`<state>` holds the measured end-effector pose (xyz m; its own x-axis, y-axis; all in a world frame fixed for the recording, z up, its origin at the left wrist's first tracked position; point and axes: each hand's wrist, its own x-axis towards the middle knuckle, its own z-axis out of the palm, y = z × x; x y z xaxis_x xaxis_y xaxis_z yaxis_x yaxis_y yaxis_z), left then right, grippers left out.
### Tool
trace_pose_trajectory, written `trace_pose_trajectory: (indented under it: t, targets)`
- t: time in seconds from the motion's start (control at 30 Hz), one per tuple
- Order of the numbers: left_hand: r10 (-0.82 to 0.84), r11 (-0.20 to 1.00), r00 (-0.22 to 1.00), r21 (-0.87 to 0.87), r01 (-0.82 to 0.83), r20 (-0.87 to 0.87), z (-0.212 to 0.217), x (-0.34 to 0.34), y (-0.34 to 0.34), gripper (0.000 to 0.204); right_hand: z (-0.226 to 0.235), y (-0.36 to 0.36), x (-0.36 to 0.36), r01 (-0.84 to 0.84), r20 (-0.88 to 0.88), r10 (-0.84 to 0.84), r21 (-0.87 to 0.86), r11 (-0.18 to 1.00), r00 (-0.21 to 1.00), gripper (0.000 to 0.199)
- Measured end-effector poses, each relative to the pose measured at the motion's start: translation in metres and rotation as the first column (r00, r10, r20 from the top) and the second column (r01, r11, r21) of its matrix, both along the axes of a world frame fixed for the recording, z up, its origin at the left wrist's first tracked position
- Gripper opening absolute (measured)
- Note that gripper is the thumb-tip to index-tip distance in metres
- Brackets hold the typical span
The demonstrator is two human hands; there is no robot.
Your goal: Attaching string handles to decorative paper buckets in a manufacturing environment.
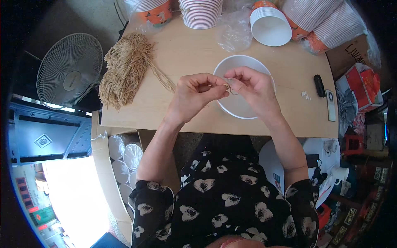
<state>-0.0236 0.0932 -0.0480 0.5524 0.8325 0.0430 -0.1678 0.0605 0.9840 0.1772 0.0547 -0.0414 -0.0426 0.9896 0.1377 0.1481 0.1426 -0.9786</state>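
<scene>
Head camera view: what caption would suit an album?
Both hands pinch a tan string over a white paper bowl.

We've got a plain white paper bowl (244,103) on a light tan wood table (186,49), w/ a bundle of beige-tan cords (124,70). Cup stacks (306,16) at the back are orange outside, white inside. Dress (223,198) is black w/ cream hearts. Fan (69,70) = white.

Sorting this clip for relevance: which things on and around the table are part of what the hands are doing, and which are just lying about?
In use:
left hand and right hand, pinching a thin tan cord
white paper bowl beneath the hands
bundle of tan cords
stacked paper bowls, likely supply

Lying about:
table fan
black remote
white flat device
red boxes
</scene>
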Motion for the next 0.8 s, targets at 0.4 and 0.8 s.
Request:
trace_pose_trajectory:
  t: [0.4, 0.8]
  targets:
    - [0.021, 1.000, 0.998, -0.012, -0.020, 0.054, 0.000, 0.000, -0.004, 0.016, 0.001, -0.006, 0.004, -0.047, 0.088, 0.044, 0.033, 0.998, 0.995, 0.014]
    - [0.006, 0.998, 0.984, 0.062, -0.018, 0.178, -0.011, 0.007, -0.007, 0.007, 0.002, -0.010, 0.003, 0.003, 0.016, -0.003, -0.013, 1.000, 1.000, 0.013]
